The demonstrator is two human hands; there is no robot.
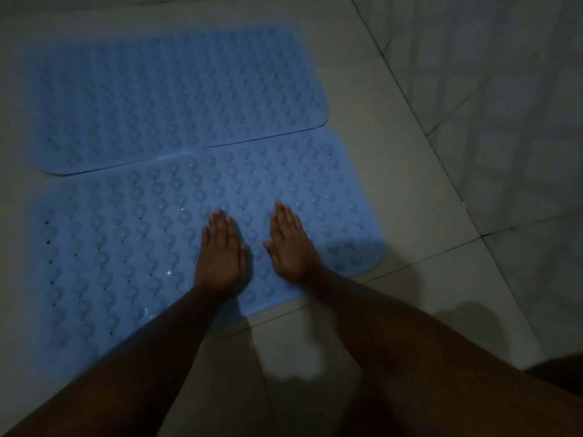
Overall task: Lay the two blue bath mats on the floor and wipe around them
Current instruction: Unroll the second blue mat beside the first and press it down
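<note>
Under left grip (220, 253) and right grip (291, 244) lies the near mat (126, 234).

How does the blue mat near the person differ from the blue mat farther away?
The near mat has the left hand and the right hand pressed flat on it; the far mat has no hand on it. The near mat's right end lies further right than the far mat's. Both are blue, bumpy, round-cornered and lie flat on the tiled floor, long edges meeting.
</note>
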